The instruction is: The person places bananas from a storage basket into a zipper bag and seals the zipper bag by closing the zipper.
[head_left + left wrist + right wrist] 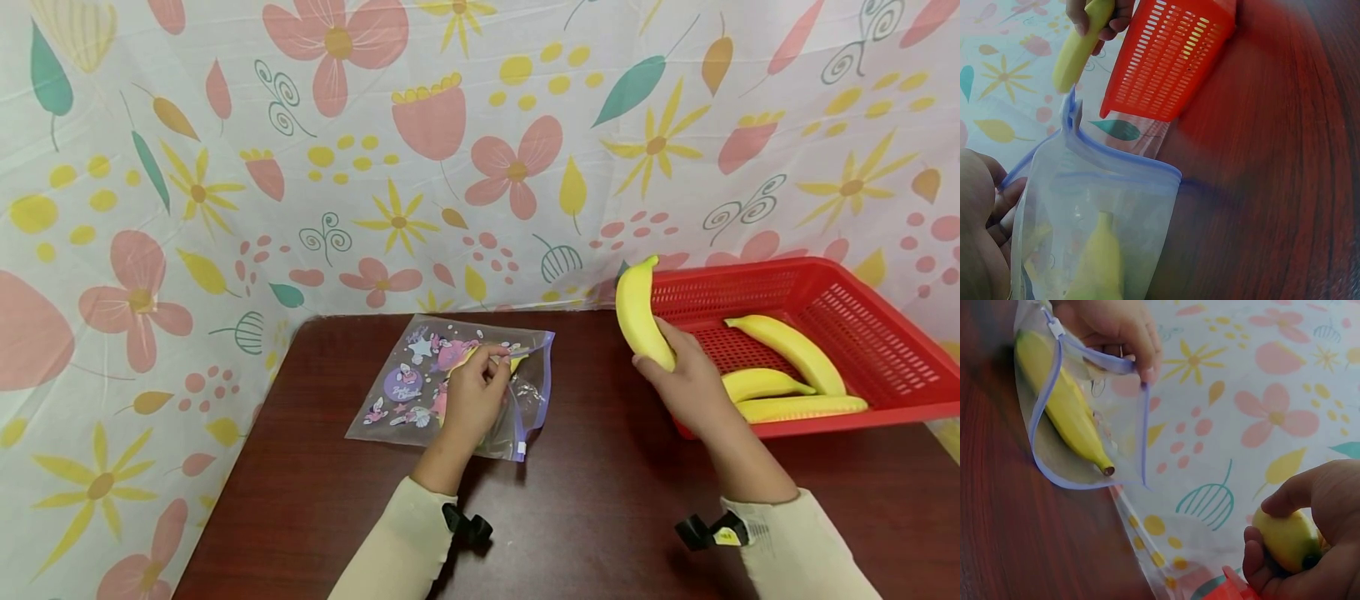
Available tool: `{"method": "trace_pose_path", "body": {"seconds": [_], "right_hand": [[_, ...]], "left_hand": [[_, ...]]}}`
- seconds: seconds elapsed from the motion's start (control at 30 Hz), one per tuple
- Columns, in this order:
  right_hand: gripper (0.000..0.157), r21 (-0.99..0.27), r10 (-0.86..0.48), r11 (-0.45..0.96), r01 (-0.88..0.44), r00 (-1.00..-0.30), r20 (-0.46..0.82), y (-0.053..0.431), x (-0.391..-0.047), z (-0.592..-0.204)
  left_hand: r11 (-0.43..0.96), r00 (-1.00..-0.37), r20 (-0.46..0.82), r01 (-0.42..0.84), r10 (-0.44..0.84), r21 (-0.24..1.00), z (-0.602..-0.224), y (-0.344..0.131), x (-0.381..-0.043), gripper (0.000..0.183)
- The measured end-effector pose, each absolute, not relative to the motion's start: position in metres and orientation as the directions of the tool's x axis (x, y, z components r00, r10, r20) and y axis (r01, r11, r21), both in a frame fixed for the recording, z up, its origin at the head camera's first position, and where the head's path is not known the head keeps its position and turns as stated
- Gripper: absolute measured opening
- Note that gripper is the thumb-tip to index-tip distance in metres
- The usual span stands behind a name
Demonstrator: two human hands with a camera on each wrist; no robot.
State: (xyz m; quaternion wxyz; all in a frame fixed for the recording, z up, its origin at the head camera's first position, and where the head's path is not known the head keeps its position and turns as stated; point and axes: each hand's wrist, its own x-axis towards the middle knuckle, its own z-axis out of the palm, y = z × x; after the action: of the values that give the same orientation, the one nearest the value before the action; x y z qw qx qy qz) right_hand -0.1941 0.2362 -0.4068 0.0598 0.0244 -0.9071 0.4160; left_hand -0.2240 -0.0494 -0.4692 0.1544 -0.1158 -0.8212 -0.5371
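Observation:
A clear zip bag with a purple edge and printed pictures lies on the table. My left hand pinches the upper edge of its mouth, as the right wrist view shows, and the mouth gapes. Inside the bag is a yellow banana, stem toward the opening; other yellow beside it is partly hidden. My right hand grips another banana by its lower part, thumb on one side, stem end up, in front of the basket's left end. It is held apart from the bag.
A red perforated basket stands on the right of the table with several bananas in it. The dark brown table meets a flower-printed cloth at the back and left. Black straps with small devices are on both sleeves.

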Motion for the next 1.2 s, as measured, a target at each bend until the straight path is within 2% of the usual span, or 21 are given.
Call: {"method": "trace_pose_path", "body": {"seconds": [0.3, 0.47, 0.73, 1.2], "right_hand": [[0.075, -0.802, 0.001, 0.595, -0.048, -0.998, 0.060, 0.230, -0.190, -0.405], [0.077, -0.831, -0.034, 0.551, -0.080, -0.997, 0.074, 0.227, -0.189, -0.409], [0.082, -0.807, -0.042, 0.581, -0.106, -0.994, 0.101, 0.221, -0.188, -0.410], [0.082, -0.847, -0.112, 0.514, -0.136, -0.990, 0.091, 0.210, -0.185, -0.421]], "left_hand": [[0.396, -0.924, 0.382, 0.361, 0.028, 0.844, -0.471, -0.049, -0.224, 0.017], [0.396, -0.928, 0.372, 0.352, 0.026, 0.848, -0.470, -0.050, -0.224, 0.016], [0.390, -0.925, 0.380, 0.359, 0.024, 0.848, -0.471, -0.050, -0.224, 0.016], [0.391, -0.924, 0.381, 0.358, 0.021, 0.848, -0.471, -0.050, -0.225, 0.016]]}}
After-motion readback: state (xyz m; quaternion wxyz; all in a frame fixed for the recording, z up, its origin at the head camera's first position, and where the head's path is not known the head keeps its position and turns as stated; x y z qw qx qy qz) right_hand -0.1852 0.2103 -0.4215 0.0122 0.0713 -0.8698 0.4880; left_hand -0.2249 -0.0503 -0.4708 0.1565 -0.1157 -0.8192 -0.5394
